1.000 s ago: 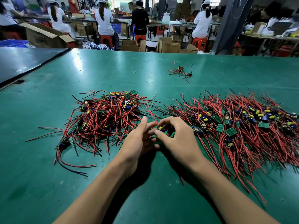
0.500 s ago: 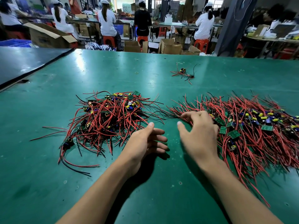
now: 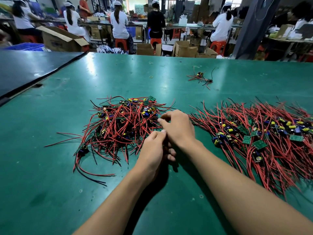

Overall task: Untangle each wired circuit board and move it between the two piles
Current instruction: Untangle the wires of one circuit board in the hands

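Your right hand (image 3: 177, 128) is the forward one. Its curled fingertips (image 3: 160, 120) sit at the edge of the tangled pile (image 3: 122, 126), right among the red wires. Whether they have closed on a strand cannot be told from here, because the wires are too thin and too crossed at that spot.

Your left hand (image 3: 153, 150) is tucked just behind and below the right, with its thumb tip against the heel of the right hand and its fingers curled inward. Nothing shows in it, but the palm is turned away, so its hold cannot be told either.

The tangled pile lies ahead of and to the left of both hands. Its boards are buried in loops that run every way, so it has no clear long axis. The straightened pile (image 3: 262, 138) lies to the right of your right wrist, near it but apart. Its wires are combed into one slant, with their free ends pointing back toward your hands and the green boards lying across the middle.

The coming move probably turns on that line. A piece is picked at the fingertips, drawn free toward you, then carried right across the bare strip of table (image 3: 50, 192) between the heaps. Your right hand is nearer to both ends of that path. Your left seems best placed to hold the knot down while the wires slide out.
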The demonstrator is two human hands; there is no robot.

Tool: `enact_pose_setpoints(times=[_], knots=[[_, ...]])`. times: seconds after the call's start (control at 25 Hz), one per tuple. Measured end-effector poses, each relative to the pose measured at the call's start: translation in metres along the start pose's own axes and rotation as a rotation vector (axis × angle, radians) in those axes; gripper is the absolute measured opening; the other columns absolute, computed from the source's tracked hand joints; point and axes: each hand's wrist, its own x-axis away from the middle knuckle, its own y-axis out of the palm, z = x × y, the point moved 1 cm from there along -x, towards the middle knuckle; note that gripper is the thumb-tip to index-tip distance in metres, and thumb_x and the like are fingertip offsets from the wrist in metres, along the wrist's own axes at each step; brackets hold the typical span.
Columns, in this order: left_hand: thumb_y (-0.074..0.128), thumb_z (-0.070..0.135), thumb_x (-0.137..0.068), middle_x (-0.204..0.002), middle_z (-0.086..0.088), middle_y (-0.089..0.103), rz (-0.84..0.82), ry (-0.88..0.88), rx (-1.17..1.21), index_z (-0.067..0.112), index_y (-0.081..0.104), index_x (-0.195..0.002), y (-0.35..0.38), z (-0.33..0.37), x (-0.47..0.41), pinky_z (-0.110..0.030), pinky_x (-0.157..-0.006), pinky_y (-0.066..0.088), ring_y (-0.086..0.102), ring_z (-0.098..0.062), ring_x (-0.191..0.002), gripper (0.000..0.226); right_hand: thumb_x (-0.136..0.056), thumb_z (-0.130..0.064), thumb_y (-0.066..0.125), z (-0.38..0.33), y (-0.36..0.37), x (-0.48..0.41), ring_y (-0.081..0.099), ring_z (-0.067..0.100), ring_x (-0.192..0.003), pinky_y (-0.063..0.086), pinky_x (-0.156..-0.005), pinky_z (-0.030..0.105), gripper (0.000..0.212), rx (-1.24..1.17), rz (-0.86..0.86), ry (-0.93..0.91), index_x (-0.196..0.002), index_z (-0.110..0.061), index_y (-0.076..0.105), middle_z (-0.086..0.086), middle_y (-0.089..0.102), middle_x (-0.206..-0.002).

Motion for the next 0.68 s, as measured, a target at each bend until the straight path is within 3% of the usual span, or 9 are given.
enact_pose_setpoints(times=[0.12,0.24,0.4,0.56,0.68], knots=[[0.039,0.022,-0.105,-0.062,-0.009,0.046,-0.011,-0.006,-0.006,0.008,0.045,-0.086,0.000,0.001,0.000,-0.022,-0.037,0.038,0.046,-0.019,-0.043,0.024,-0.092,-0.045,0.066,-0.013,0.009,-0.028,0.065,0.029,-0.111,0.047,-0.080,0.031,0.029,0.093,-0.139,0.080,-0.113,-0.027,0.074,0.005,0.072,-0.115],[0.037,0.023,-0.105,-0.061,-0.009,0.046,-0.036,-0.010,-0.009,0.007,0.047,-0.083,0.000,0.001,-0.002,-0.023,-0.037,0.039,0.046,-0.020,-0.043,0.029,-0.089,-0.044,0.070,-0.017,0.022,-0.040,0.064,0.029,-0.109,0.052,-0.086,0.033,0.034,-0.026,-0.244,0.169,-0.109,-0.018,0.074,0.010,0.073,-0.111],[0.040,0.022,-0.105,-0.064,-0.010,0.048,-0.080,0.003,-0.043,0.006,0.049,-0.087,-0.002,0.000,-0.003,-0.025,-0.039,0.041,0.047,-0.020,-0.046,0.026,-0.086,-0.036,0.078,-0.017,0.026,-0.046,0.060,0.020,-0.087,0.045,-0.077,0.030,0.021,-0.348,-0.200,0.290,-0.092,-0.015,0.074,0.006,0.069,-0.091],[0.040,0.021,-0.104,-0.066,-0.012,0.048,-0.086,0.026,-0.057,0.004,0.048,-0.091,-0.005,0.001,-0.002,-0.025,-0.039,0.042,0.048,-0.021,-0.046,0.023,-0.082,-0.026,0.080,-0.024,0.027,-0.042,0.056,0.020,-0.082,0.041,-0.072,0.027,0.019,-0.416,-0.185,0.325,-0.074,-0.018,0.065,0.004,0.064,-0.084],[0.041,0.019,-0.104,-0.066,-0.012,0.049,-0.088,0.032,-0.074,0.002,0.049,-0.088,-0.005,0.001,0.000,-0.025,-0.039,0.044,0.050,-0.020,-0.046,0.025,-0.083,-0.014,0.075,-0.023,0.017,-0.037,0.067,0.028,-0.090,0.052,-0.081,0.034,0.010,-0.514,-0.065,0.327,-0.083,-0.021,0.068,0.006,0.071,-0.093]])
